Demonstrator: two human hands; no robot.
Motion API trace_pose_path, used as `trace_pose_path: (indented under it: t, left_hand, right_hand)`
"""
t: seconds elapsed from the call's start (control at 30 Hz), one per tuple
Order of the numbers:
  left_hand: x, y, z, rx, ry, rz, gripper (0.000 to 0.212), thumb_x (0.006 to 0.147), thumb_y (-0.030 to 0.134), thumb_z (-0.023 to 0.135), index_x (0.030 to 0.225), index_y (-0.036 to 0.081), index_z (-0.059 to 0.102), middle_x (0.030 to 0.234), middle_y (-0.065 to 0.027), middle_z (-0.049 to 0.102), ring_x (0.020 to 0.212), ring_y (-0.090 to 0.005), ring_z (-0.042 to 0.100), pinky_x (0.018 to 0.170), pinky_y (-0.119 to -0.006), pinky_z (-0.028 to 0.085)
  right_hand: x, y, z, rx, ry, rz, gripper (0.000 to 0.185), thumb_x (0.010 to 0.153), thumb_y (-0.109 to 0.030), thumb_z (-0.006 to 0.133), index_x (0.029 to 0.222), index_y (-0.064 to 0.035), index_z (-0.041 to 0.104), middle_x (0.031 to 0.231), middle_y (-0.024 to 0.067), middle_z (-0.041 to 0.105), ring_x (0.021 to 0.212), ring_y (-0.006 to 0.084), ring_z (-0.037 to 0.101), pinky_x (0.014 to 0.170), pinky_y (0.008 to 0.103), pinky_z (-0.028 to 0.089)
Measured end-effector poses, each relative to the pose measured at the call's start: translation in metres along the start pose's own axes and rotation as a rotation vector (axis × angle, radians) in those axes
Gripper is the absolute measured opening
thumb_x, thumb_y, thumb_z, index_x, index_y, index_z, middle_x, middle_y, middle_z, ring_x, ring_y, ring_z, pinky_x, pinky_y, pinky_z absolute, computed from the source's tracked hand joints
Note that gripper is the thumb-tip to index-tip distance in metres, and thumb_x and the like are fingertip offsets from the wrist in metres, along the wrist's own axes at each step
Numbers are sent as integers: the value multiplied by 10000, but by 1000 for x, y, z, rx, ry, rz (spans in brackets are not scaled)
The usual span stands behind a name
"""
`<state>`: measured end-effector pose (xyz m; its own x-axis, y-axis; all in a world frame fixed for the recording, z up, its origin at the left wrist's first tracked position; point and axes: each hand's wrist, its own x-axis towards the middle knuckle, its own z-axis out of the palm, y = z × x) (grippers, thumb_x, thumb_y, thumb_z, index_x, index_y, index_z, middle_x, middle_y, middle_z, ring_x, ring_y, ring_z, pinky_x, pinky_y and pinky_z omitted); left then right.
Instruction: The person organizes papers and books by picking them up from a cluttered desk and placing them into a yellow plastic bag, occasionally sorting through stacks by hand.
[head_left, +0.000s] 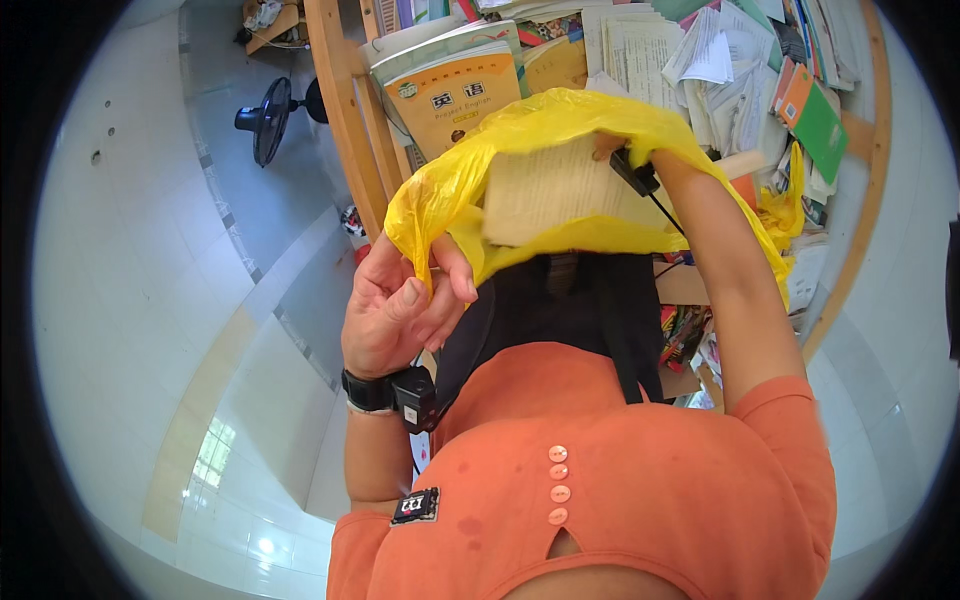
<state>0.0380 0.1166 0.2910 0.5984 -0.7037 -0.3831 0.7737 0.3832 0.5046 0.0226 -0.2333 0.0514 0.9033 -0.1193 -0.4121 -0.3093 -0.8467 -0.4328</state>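
Note:
A yellow plastic bag (577, 112) is spread wide in front of me, its mouth towards me. My left hand (409, 307) pinches the bag's left edge between thumb and fingers. My right hand (611, 146) reaches into the mouth of the bag, at the upper right end of printed papers (555, 191) that lie inside. Its fingers are mostly hidden by the bag and the black device on the wrist, so whether they grip the papers does not show.
Behind the bag, a wooden-framed shelf (345, 112) holds an orange textbook (450, 97), piled papers (637, 56) and a green-and-orange booklet (817, 131). Another yellow bag (784, 210) hangs at the right. A black fan (274, 120) stands at the upper left.

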Motion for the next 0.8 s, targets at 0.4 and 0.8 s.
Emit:
trace_pose_path:
  t: [0.4,0.8]
  left_hand:
    - [1,-5,14,165,134,-40,624,964,277,622,1449,-24,368,977,-189,625,493,-63,420,453,-213,425]
    - [-18,-9,13,480,347,-61,423,1010,246,562,1351,7,486,898,-90,608,496,-64,404,456,-214,391]
  right_hand:
    - [-83,-34,70,89,300,-109,307,917,-229,599,1170,-65,659,1077,187,695,982,386,653,858,454,512]
    - [-172,-89,-118,404,-560,-315,368,918,-152,634,1250,1,601,1074,206,681,947,368,659,854,396,527]
